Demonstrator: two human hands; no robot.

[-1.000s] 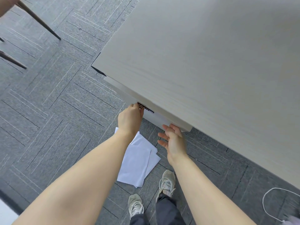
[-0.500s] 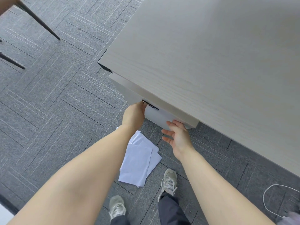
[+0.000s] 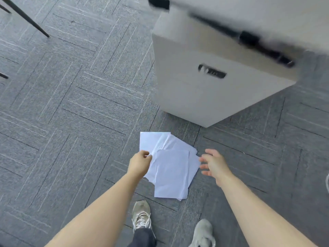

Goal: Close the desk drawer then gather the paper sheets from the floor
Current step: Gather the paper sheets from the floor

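Grey carpet: drawer unit stands beyond paper sheets.

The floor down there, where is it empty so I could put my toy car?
The carpet left of the paper sheets is bare out to the chair legs. More lies right of the right hand, below the drawer cabinet. It is crowded around the papers: the left hand, and two shoes below.

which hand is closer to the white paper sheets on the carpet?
Left. The left hand overlaps the left edge of the loose pile of white paper sheets, fingers curled at it. The right hand is open beside the right edge, apparently not touching.
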